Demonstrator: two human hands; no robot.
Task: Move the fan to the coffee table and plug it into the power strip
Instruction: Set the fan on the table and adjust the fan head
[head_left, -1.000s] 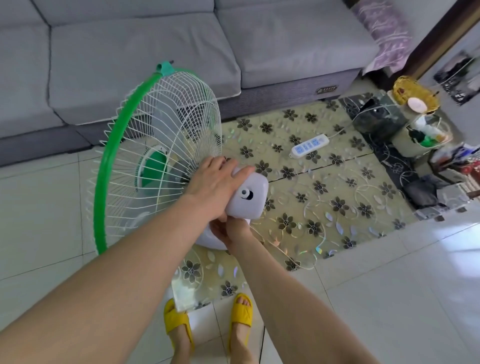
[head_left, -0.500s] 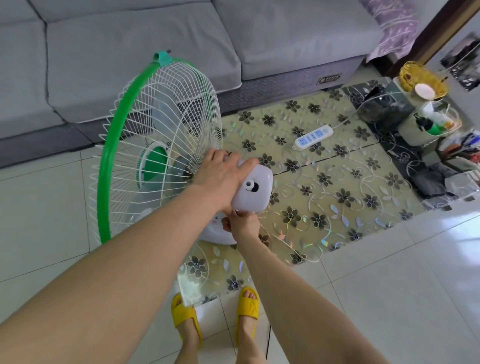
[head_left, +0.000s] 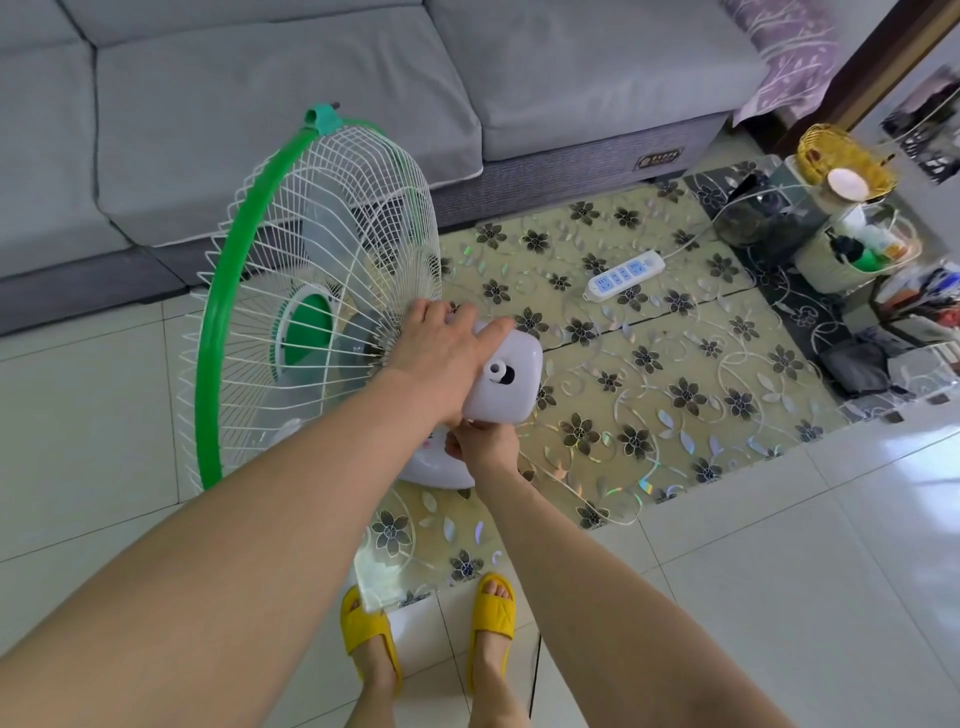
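The fan (head_left: 311, 312) is standing at the near left end of the table (head_left: 701, 415), its white base (head_left: 431, 470) sitting on the flowered top and its green-rimmed cage leaning out over the floor. The left hand (head_left: 441, 353) is lying over the motor housing (head_left: 506, 376), fingers curled on it. The right hand (head_left: 485, 441) is gripping the neck beneath. The strip (head_left: 626, 275) is lying well apart, nearer the sofa (head_left: 311, 104).

You stand on glossy pale floor tiles (head_left: 779, 597). Ahead of you a grey fabric sofa (head_left: 260, 104) spans the room. At the far right, daylight gleams beside a dark wooden door frame (head_left: 893, 57).
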